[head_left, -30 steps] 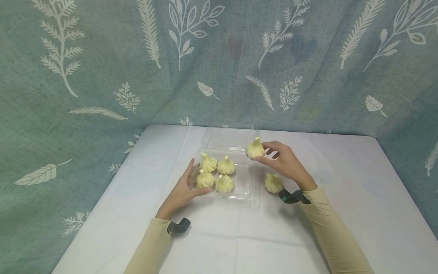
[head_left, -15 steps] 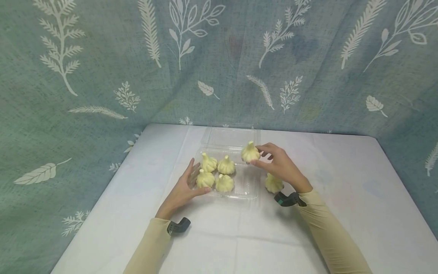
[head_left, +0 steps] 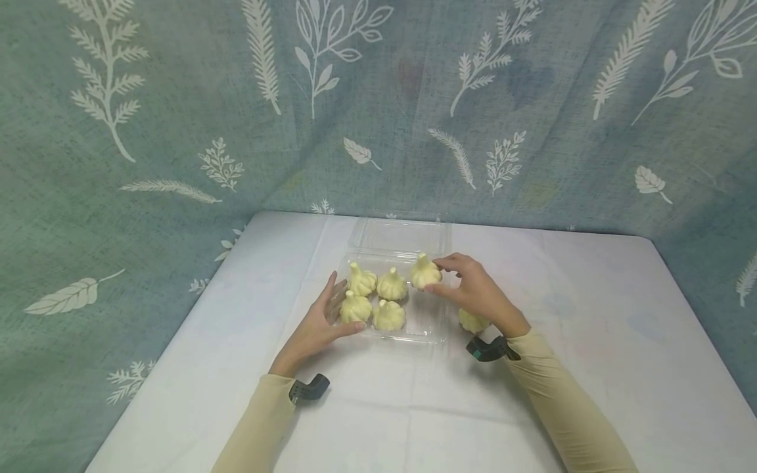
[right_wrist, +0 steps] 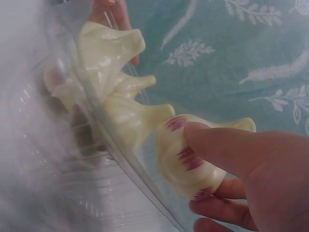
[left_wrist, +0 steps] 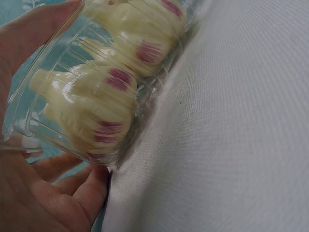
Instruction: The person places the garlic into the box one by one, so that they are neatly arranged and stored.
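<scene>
A clear plastic clamshell box (head_left: 428, 328) lies on the table, its hinged lid (head_left: 402, 235) folded back. Several pale garlic bulbs sit in its left part, such as the front one (head_left: 388, 316). My left hand (head_left: 316, 330) holds the box at its left side, thumb along the front rim and fingers round the far side. In the left wrist view the bulbs (left_wrist: 91, 101) show purple streaks through the wall. My right hand (head_left: 476, 286) pinches another garlic bulb (head_left: 425, 272) between thumb and fingers, stem up, over the box's back right part. In the right wrist view this bulb (right_wrist: 188, 157) overlaps the rim.
One loose garlic bulb (head_left: 472, 321) lies right of the box, partly hidden by my right wrist. The table carries a white cloth (head_left: 367, 420). Behind it hangs a green-blue leaf-patterned curtain (head_left: 402, 131).
My right hand has carried its garlic bulb left and down, from the box's right edge to over its back right part. My left hand and the box have stayed put.
</scene>
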The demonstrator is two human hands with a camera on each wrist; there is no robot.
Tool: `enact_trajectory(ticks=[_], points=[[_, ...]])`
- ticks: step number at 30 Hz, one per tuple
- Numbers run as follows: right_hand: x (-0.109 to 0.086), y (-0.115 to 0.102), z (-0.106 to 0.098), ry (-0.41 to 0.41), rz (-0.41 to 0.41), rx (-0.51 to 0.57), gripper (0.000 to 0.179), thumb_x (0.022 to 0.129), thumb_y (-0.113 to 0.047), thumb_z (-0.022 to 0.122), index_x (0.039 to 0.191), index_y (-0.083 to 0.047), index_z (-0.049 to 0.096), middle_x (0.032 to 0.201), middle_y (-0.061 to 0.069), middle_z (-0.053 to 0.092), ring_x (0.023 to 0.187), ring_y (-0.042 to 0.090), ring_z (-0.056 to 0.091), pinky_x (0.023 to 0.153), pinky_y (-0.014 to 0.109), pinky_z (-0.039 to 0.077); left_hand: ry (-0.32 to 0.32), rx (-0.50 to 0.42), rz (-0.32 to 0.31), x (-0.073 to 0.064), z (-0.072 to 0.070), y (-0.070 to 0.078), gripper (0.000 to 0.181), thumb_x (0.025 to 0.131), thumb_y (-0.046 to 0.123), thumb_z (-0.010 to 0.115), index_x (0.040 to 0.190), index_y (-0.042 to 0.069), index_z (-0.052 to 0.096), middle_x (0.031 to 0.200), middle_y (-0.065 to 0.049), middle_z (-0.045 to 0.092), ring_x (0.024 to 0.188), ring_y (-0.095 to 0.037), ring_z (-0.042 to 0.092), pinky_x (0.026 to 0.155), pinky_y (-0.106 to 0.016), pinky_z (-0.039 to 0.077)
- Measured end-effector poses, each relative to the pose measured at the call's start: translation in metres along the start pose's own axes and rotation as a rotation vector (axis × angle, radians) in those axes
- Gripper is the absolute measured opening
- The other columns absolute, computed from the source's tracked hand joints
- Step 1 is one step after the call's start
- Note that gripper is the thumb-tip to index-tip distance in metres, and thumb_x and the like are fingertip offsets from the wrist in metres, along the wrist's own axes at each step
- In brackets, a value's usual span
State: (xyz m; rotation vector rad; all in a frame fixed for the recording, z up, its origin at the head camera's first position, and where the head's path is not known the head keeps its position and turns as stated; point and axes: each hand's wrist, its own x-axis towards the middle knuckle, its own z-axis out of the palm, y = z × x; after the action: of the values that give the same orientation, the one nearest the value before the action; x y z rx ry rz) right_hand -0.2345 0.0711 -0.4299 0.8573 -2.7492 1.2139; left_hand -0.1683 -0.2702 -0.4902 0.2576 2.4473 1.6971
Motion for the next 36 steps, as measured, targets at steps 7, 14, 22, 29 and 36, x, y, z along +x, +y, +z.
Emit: enact_trajectory(ticks=[7,14,22,29,36], points=[[0.001,-0.002,0.005,0.009,-0.043,-0.052,0.054,0.088,-0.028,0.083,0.131,0.002,0.068,0.123,0.018,0.072,0.120,0.039,0.063,0.109,0.055,0.054,-0.003,-0.009,0.006,0.000,0.001,0.000,0.125,0.085,0.031,0.086,0.168,0.020,-0.007,0.175,-0.010,0.013,0.160,-0.039,0.021,0.131,-0.053,0.025],[0.000,0.001,0.012,0.018,-0.032,-0.135,0.053,0.089,-0.029,0.082,0.130,0.001,0.069,0.123,0.018,0.071,0.120,0.038,0.059,0.108,0.053,0.052,-0.001,-0.005,0.001,0.002,0.000,0.000,0.125,0.085,0.034,0.086,0.168,0.022,-0.006,0.176,-0.009,0.013,0.160,-0.038,0.021,0.131,-0.052,0.025],[0.000,-0.001,0.019,0.002,-0.033,-0.234,0.055,0.088,-0.031,0.083,0.130,0.001,0.069,0.125,0.020,0.070,0.125,0.042,0.055,0.109,0.056,0.049,-0.003,-0.011,-0.004,0.001,0.000,0.001,0.125,0.085,0.033,0.087,0.168,0.022,-0.007,0.176,-0.009,0.013,0.161,-0.037,0.021,0.132,-0.051,0.025],[-0.001,-0.006,0.022,0.009,-0.023,-0.283,0.054,0.088,-0.033,0.083,0.129,0.000,0.070,0.126,0.018,0.071,0.127,0.040,0.053,0.106,0.057,0.050,-0.005,-0.005,-0.004,0.002,0.000,0.000,0.125,0.085,0.032,0.086,0.167,0.023,-0.007,0.176,-0.010,0.012,0.161,-0.038,0.020,0.132,-0.050,0.025],[-0.001,-0.006,0.027,0.024,-0.031,-0.320,0.053,0.087,-0.034,0.084,0.127,-0.001,0.071,0.121,0.017,0.072,0.128,0.040,0.053,0.102,0.058,0.051,-0.002,-0.013,-0.006,0.001,0.000,0.002,0.125,0.085,0.032,0.087,0.168,0.023,-0.007,0.176,-0.010,0.012,0.161,-0.038,0.020,0.132,-0.050,0.025]])
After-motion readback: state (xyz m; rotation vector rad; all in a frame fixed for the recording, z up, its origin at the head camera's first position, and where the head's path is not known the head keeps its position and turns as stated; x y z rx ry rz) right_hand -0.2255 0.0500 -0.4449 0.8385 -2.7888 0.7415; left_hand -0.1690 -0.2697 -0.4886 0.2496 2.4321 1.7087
